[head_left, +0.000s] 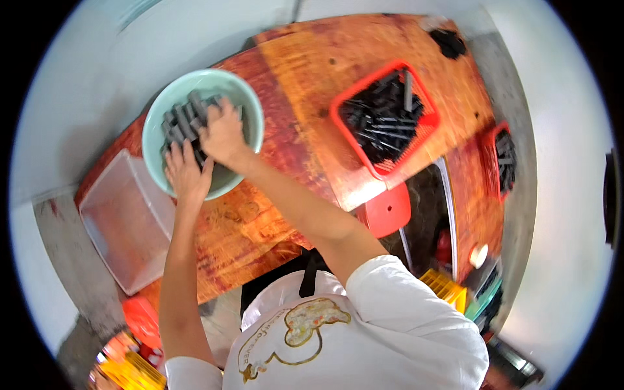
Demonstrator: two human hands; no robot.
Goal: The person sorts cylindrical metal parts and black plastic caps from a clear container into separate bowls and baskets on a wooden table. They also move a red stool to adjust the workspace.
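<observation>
In the bowl [255,110], left hand [188,177] spreads over grey pieces [183,122], perhaps steadying them; right hand [225,135] blurred, grip I can't tell.

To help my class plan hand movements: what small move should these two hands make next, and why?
Probably bring the left hand and right hand together around the dark grey rod-like pieces. Both hands are at these pieces inside the pale green basin, and several lie roughly side by side, so they should gather easily.
</observation>
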